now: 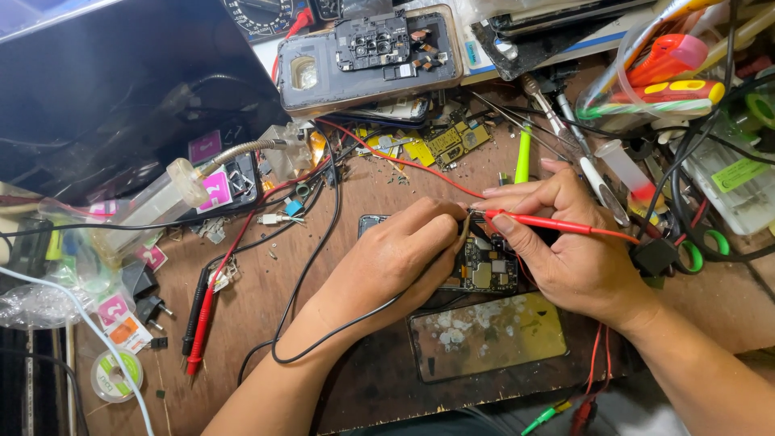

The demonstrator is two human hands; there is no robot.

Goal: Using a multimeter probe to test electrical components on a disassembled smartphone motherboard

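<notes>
Opened phone [484, 262] lying flat at table centre, circuit board exposed (partly hidden under hands), red probe [557, 224] slanting from 3 o'clock, tip on board's upper edge, black lead [323, 242] trailing off toward 7 o'clock

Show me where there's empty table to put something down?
Bare wood shows between the red and black probes and the left hand, crossed only by a thin black wire. A smaller patch lies beside the solder reel. Around the right hand and along the top, tools and phone parts crowd everything.
</notes>
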